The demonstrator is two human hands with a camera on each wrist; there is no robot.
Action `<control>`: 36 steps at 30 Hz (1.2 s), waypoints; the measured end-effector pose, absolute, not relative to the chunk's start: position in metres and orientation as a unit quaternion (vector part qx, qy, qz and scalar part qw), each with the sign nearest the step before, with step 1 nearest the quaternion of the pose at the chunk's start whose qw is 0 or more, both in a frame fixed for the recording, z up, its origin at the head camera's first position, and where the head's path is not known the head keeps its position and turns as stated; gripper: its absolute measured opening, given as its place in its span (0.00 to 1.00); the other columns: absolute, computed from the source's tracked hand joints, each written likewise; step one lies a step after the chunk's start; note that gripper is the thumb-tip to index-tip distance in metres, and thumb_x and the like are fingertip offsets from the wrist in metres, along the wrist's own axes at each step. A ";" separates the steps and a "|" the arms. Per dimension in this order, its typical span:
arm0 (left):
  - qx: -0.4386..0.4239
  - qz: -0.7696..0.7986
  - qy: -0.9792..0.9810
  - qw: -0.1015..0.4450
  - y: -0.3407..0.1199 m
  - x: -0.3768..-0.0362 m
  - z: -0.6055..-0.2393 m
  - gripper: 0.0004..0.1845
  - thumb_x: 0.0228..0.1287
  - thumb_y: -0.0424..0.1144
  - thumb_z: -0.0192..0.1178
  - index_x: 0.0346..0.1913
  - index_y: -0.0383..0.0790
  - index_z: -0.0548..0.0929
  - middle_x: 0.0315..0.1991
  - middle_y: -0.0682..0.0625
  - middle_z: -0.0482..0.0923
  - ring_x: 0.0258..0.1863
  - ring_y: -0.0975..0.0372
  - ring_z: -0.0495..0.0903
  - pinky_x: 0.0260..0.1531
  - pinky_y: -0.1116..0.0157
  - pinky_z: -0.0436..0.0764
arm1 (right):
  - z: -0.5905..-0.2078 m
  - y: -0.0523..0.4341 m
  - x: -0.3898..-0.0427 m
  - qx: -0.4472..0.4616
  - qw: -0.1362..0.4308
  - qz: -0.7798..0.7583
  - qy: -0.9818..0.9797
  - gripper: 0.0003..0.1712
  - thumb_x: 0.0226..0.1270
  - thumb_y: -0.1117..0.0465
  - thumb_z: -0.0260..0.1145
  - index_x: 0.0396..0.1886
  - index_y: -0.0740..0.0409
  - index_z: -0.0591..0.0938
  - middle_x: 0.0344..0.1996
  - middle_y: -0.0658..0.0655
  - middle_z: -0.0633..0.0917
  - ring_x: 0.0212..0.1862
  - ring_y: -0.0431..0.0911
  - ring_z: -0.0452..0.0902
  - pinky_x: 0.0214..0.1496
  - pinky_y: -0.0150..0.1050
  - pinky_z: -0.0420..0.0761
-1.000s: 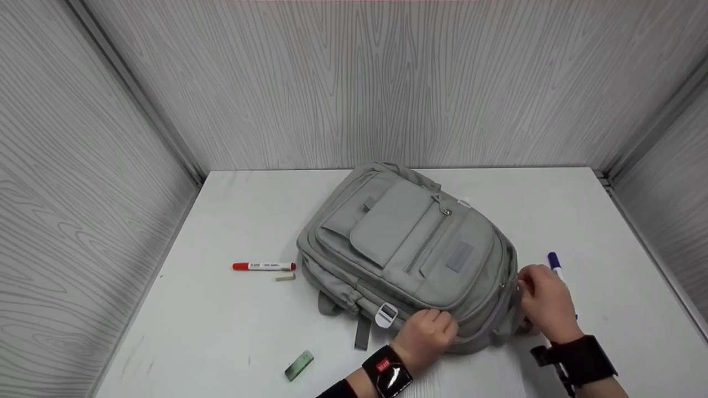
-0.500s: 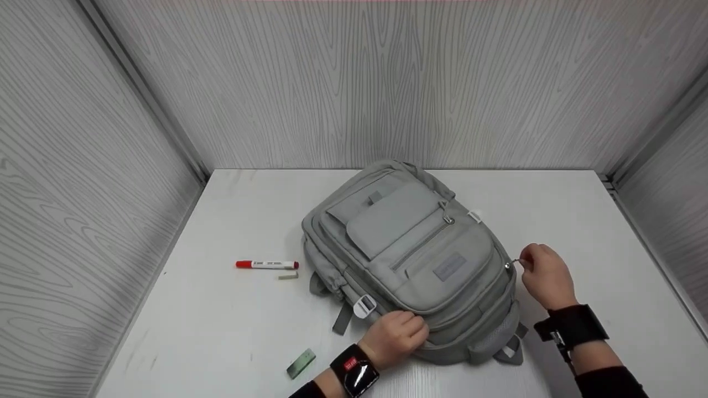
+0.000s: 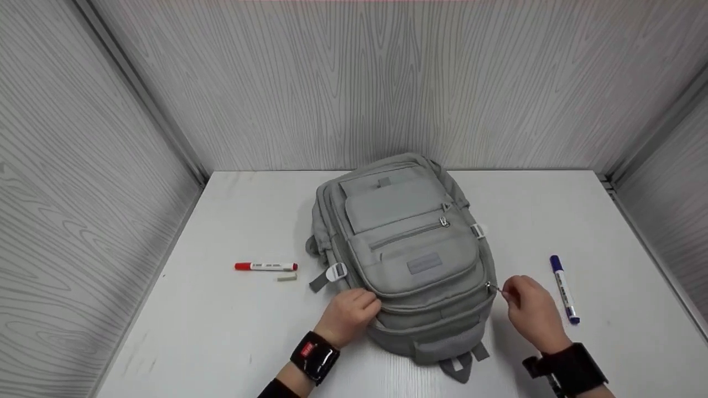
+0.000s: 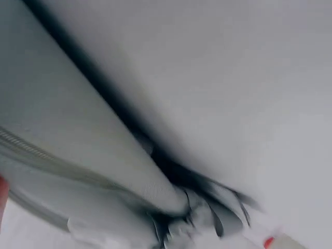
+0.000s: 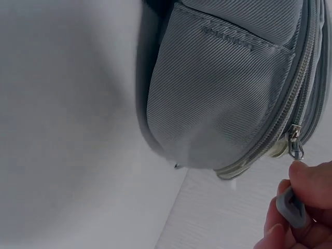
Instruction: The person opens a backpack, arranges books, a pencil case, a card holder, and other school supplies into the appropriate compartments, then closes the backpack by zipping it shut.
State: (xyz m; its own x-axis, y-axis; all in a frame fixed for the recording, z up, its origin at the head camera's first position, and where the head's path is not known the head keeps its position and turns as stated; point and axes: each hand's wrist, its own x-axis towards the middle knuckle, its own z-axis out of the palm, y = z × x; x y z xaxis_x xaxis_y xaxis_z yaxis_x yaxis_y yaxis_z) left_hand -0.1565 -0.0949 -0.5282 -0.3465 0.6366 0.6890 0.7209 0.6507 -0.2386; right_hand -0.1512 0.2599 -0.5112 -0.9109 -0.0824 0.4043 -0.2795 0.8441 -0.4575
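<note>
A grey backpack [image 3: 412, 254] lies front side up on the white table, its top toward the back wall. My left hand [image 3: 349, 315] grips its lower left edge with curled fingers. At the lower right side, my right hand [image 3: 532, 309] pinches a zipper pull [image 5: 291, 207]. The right wrist view shows the pull's grey loop between thumb and fingers, hanging from a metal slider [image 5: 294, 134] on the side zipper. The left wrist view is blurred; it shows the bag's side and a fingertip at the left border.
A red marker [image 3: 266, 267] and a small pale stick-like piece [image 3: 287, 277] lie left of the backpack. On the right lies a blue marker [image 3: 564, 289]. Wood-grained panels enclose the table [image 3: 221, 342] at the back and both sides.
The backpack has turned to stand straighter, its lower end swinging left with my left hand. My right hand now pinches the zipper pull and has uncovered the blue marker. The green block is out of sight.
</note>
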 end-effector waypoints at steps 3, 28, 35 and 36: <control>-0.372 -0.054 -0.836 0.401 -0.108 -0.164 -0.523 0.06 0.48 0.29 0.63 0.22 0.44 0.79 0.23 0.55 0.76 0.25 0.63 0.77 0.28 0.68 0.77 | -0.508 0.246 -0.139 0.105 0.155 0.277 -0.943 0.11 0.55 0.77 0.69 0.28 0.58 0.78 0.26 0.51 0.80 0.29 0.41 0.73 0.30 0.35 0.74; -0.238 0.017 -0.908 0.346 0.034 -0.126 -0.512 0.11 0.41 0.39 0.72 0.33 0.50 0.85 0.30 0.57 0.77 0.30 0.65 0.74 0.28 0.72 0.74 | -0.499 0.216 -0.122 0.102 0.085 0.339 -0.931 0.11 0.57 0.76 0.69 0.29 0.57 0.80 0.26 0.49 0.79 0.29 0.34 0.67 0.31 0.31 0.71; -0.193 0.035 -0.907 0.372 0.043 -0.134 -0.515 0.06 0.47 0.41 0.66 0.30 0.52 0.82 0.30 0.57 0.76 0.30 0.66 0.74 0.26 0.71 0.71 | -0.499 0.218 -0.122 0.103 0.091 0.344 -0.929 0.12 0.56 0.77 0.69 0.29 0.57 0.79 0.27 0.50 0.80 0.29 0.34 0.67 0.31 0.31 0.71; -0.193 0.039 -0.909 0.367 0.043 -0.134 -0.515 0.06 0.47 0.41 0.66 0.30 0.52 0.82 0.29 0.58 0.76 0.29 0.66 0.74 0.26 0.71 0.71 | -0.499 0.218 -0.122 0.103 0.091 0.345 -0.928 0.12 0.56 0.77 0.69 0.29 0.57 0.80 0.27 0.50 0.80 0.29 0.34 0.67 0.31 0.31 0.71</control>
